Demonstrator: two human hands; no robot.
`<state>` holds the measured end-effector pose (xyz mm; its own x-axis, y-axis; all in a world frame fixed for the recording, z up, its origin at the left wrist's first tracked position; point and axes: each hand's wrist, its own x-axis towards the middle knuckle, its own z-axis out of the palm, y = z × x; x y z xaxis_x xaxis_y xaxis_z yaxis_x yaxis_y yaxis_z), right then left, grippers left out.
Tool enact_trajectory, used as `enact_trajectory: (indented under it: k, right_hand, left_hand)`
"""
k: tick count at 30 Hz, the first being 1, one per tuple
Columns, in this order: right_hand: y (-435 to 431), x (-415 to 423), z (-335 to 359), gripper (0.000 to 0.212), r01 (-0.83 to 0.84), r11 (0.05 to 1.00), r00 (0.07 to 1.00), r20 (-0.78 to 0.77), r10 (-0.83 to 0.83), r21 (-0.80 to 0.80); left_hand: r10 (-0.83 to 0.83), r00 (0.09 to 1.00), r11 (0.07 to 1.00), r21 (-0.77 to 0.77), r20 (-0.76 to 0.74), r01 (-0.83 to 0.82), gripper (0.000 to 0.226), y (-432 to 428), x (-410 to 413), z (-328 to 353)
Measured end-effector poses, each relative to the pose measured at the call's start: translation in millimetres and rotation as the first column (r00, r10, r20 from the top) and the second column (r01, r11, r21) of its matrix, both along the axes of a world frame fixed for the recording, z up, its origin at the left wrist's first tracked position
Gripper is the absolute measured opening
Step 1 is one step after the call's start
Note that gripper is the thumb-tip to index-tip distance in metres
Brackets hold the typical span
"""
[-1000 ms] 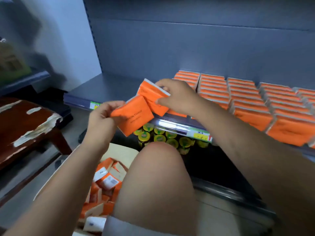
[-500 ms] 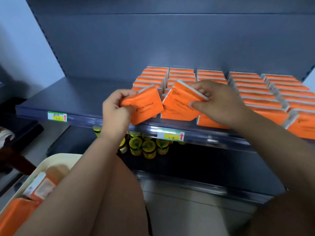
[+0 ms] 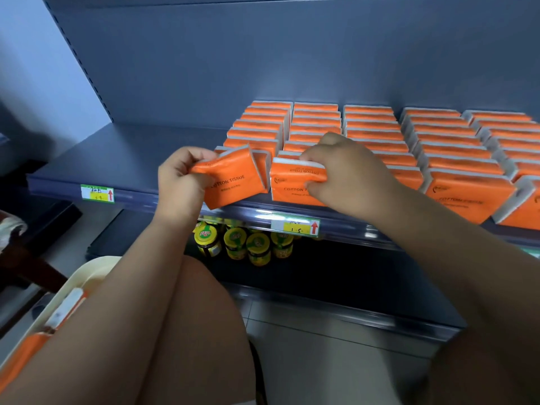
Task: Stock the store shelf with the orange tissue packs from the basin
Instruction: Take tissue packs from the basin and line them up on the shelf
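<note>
Orange tissue packs [image 3: 371, 133] stand in rows on the grey shelf [image 3: 131, 159]. The left hand [image 3: 178, 176] grips a tilted pack [image 3: 230, 182] over the shelf's front edge. Just beside it, the right hand [image 3: 344, 173] pinches an upright pack [image 3: 292, 185] fronting a row. More lie in the cream basin [image 3: 84, 276] down left

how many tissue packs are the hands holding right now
2. One tilted pack is in the left hand over the shelf edge; one upright pack is gripped by the right hand, fronting the second row. Neither hand seems to hide more.
</note>
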<state>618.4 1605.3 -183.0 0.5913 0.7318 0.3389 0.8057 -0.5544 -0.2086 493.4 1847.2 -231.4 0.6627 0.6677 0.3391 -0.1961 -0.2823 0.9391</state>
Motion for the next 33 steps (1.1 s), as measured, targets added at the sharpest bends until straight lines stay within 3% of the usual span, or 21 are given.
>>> enact_trajectory:
  k: [5, 12, 21, 26, 33]
  right_hand:
    - [2.3, -2.3, -4.0, 0.045, 0.040, 0.995, 0.992, 0.127, -0.028, -0.096]
    - [1.7, -4.6, -8.1, 0.049, 0.053, 0.993, 0.991, 0.125, -0.040, -0.102]
    - [0.3, -8.0, -7.2, 0.044, 0.087, 0.985, 0.968, 0.245, -0.049, -0.147]
    - [2.1, -8.3, -9.5, 0.050, 0.004, 1.000, 0.978, 0.209, 0.000, -0.018]
    - [22.6, -20.4, -11.7, 0.064, -0.175, 0.969, 0.983, -0.024, 0.182, 0.173]
  left_hand:
    - [-0.015, 1.000, 1.000, 0.006, -0.021, 0.015, 0.043, 0.9, -1.8, -1.4]
    - [-0.023, 1.000, 1.000, -0.013, -0.015, 0.023, 0.041, -1.0, -0.1, -2.5]
    - [0.028, 1.000, 0.999, -0.042, 0.015, -0.027, 0.040, -5.0, -2.0, -0.1]
    - [0.034, 0.998, 0.997, -0.077, 0.058, -0.030, 0.036, -9.8, -4.3, 3.0]
    - [-0.031, 0.997, 0.999, -0.033, 0.065, 0.034, 0.042, -12.6, -2.6, 5.9]
